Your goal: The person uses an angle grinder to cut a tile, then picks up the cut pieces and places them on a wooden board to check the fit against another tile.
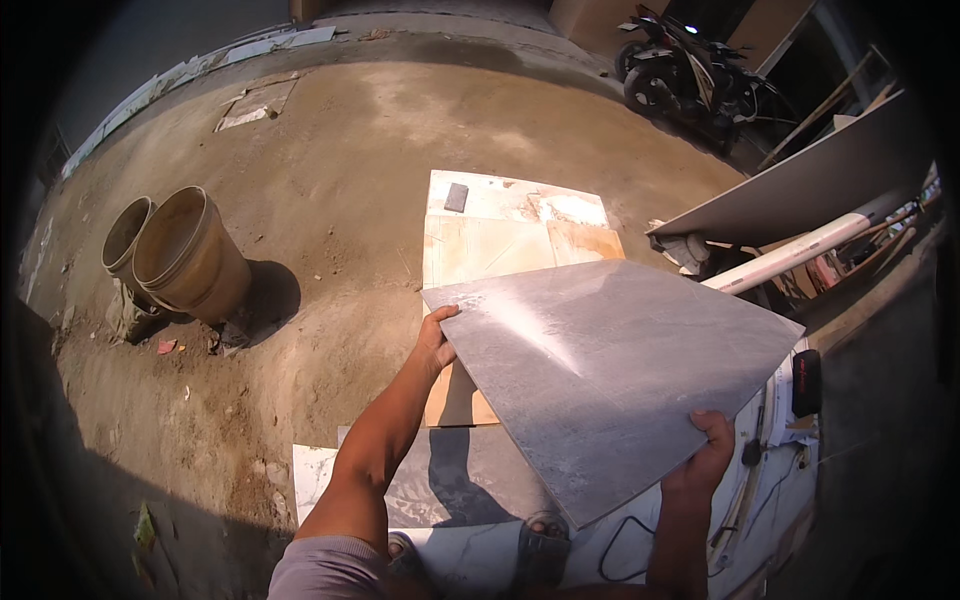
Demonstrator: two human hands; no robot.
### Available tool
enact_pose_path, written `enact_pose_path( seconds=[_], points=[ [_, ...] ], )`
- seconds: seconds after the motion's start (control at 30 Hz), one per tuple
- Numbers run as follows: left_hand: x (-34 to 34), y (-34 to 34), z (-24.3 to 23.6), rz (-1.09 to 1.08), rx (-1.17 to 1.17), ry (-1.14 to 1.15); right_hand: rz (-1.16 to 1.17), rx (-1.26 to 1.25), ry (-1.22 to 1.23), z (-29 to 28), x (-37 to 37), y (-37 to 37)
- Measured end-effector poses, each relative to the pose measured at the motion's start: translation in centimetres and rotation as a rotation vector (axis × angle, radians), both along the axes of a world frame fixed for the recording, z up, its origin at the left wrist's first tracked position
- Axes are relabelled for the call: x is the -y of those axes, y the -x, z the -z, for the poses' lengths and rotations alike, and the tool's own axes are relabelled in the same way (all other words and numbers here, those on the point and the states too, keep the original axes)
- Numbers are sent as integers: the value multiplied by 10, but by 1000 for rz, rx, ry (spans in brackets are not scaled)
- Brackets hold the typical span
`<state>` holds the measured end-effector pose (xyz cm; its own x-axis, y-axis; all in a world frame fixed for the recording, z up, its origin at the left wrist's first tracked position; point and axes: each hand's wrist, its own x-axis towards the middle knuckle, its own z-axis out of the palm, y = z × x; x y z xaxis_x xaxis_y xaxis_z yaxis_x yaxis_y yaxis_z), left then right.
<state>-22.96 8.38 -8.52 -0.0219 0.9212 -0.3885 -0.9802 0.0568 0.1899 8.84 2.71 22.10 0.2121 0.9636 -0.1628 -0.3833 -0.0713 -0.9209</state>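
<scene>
A large grey tile (pixel 610 370) with a dusty, glossy streak is held up in front of me, tilted, between both hands. My left hand (pixel 437 338) grips its left edge near the far left corner, thumb on top. At the near right edge my right hand (pixel 706 452) is closed round it, the thumb showing on the upper face. Under the tile lie wooden boards (pixel 485 248) and a whitish slab (pixel 515 198) with a small dark block (pixel 456 197) on it. Another grey tile (pixel 440 490) lies flat by my feet.
Two dirty buckets (pixel 195 255) stand on the sandy ground at the left. To the right are a leaning grey panel (pixel 800 200), a white pipe (pixel 790 250), a black cable (pixel 625 545) and a dark object (pixel 806 382). A motorcycle (pixel 690 75) is parked at the far right.
</scene>
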Motion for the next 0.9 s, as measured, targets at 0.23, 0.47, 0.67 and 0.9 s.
enact_pose_path(
  seconds=[0.23,0.47,0.67,0.9],
  points=[
    [-8,-2,-48,-53,-62,-77,35,-90,-1,-16,-3,-25],
    [28,40,-133,-146,-352,-48,8,-20,172,-29,15,-40],
    [54,29,-210,-260,-552,-14,-32,-10,202,27,4,-96],
    [114,46,-262,-391,-791,88,-277,-235,271,32,3,-90]
  ],
)
